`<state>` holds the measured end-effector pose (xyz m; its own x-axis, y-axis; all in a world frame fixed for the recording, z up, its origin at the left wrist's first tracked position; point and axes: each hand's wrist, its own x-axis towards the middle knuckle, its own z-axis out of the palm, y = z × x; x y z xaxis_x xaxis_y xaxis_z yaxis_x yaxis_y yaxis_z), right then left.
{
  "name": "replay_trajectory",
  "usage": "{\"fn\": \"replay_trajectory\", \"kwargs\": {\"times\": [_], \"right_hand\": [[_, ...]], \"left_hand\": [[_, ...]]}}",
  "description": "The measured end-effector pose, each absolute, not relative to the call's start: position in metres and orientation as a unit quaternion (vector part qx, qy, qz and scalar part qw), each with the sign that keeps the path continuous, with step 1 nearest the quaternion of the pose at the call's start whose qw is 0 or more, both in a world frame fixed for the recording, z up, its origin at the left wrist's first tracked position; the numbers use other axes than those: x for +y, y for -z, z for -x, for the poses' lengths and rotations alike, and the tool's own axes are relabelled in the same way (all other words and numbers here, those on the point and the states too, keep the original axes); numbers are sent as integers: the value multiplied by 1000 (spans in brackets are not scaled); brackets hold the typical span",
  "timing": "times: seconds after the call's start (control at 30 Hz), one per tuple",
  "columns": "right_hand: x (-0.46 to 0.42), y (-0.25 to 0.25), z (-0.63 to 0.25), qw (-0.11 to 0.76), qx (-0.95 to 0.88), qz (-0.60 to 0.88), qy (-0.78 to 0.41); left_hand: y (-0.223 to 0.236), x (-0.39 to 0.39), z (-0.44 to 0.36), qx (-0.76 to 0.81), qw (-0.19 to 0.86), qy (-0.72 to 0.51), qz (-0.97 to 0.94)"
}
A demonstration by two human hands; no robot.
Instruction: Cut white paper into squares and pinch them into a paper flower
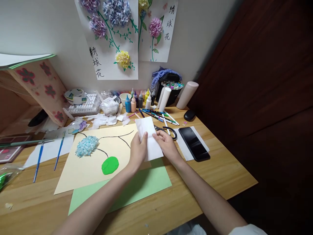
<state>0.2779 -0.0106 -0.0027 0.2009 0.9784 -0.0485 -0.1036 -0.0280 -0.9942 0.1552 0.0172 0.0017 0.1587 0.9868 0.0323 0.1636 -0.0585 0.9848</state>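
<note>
A folded white tissue (152, 147) is held up between my two hands, over the right part of a cream sheet (80, 178). My left hand (139, 148) pinches it from the left, thumb on top. From the right, my right hand (167, 143) grips its other edge with thumb and fingertips. The cream sheet bears a puffy blue flower (87, 146), a flat bright green round patch (110, 165) and dark drawn stems. Beneath it a light green sheet (146, 186) sticks out. Partly behind my right hand lie black-handled scissors (174, 133).
A black phone (194, 143) lies on white paper at the right, near a mouse (189, 115). Pens (158, 116), paint bottles (127, 104) and torn tissue (104, 120) line the back. Blue brushes (59, 150) lie left. Flower pictures (114, 45) hang on the wall.
</note>
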Motion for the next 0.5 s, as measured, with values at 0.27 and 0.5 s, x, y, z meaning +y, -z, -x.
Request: {"fn": "replay_trajectory", "kwargs": {"times": [0.27,0.5], "right_hand": [[-11,12,-327,294,-563,760,-140],[-5,22,-318,321,-549,757,-152]], "left_hand": [[-45,34,-128,504,250,-434,-703],[-38,54,-118,479,350,-497,-634]]}}
